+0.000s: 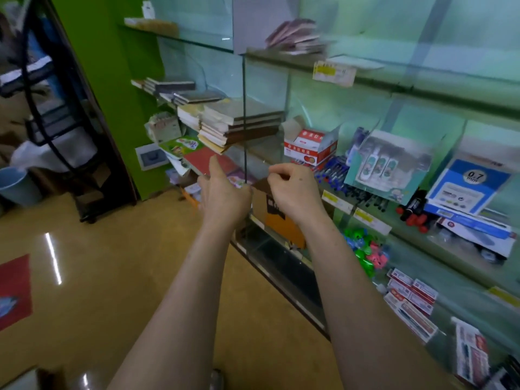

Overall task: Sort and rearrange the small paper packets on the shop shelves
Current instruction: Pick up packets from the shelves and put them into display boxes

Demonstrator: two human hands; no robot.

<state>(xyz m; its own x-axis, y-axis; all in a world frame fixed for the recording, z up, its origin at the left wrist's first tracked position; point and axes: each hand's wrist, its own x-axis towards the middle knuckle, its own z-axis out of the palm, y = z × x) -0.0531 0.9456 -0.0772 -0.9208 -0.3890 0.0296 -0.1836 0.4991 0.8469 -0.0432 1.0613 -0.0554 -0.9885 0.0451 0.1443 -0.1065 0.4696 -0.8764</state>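
Upright glass divider (244, 108) splits shelves (422, 89); floor (112, 263) leftward open.

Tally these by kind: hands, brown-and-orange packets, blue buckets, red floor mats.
hands: 2 (left hand, right hand)
brown-and-orange packet: 1
blue bucket: 1
red floor mat: 1
Total: 5

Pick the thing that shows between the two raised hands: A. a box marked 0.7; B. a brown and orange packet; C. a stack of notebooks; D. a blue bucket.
B: the brown and orange packet shows in the gap between the left hand and the right hand.
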